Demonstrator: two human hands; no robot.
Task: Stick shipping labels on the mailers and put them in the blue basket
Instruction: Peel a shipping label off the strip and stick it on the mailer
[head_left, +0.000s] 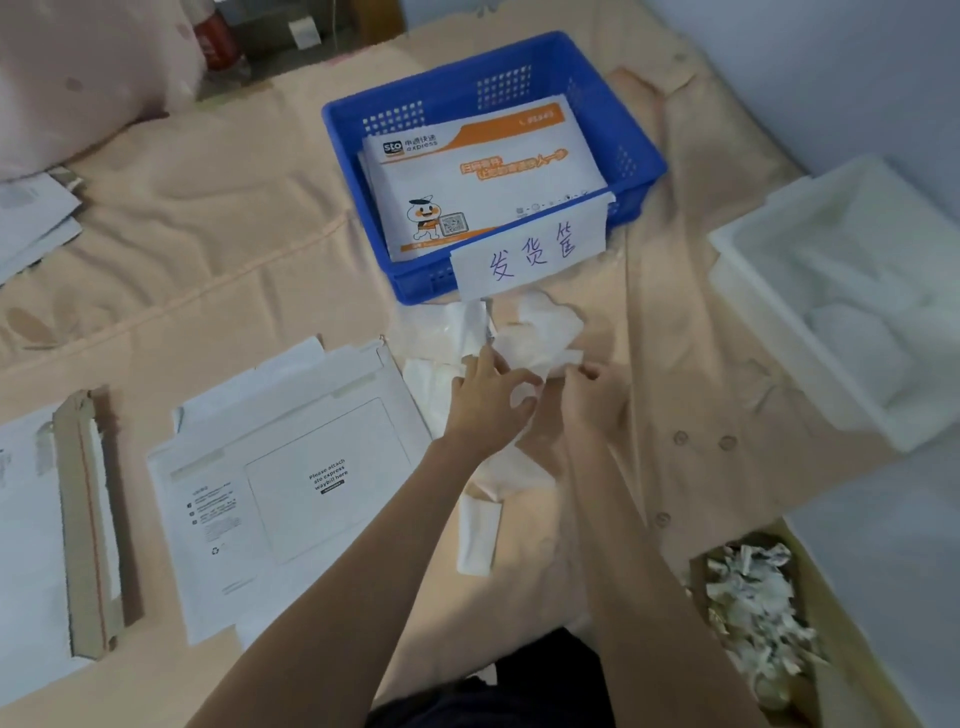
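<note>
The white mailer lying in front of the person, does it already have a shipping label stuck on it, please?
No, the white mailer shows its printed waybill box bare.

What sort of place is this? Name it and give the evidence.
Probably a bedroom used as a home parcel-packing spot: the work lies on a peach bedsheet beside a pink pillow, with a blue plastic basket holding printed white courier mailers.

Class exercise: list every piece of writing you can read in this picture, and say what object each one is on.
"sto express": white and orange mailer in the blue plastic basket; its orange Chinese slogan is blurred.
"发货筐": handwritten white paper sign on the basket's front.
"Please attach sto express waybill here": flat white cardboard mailer; the small print at its left is unreadable.
</note>
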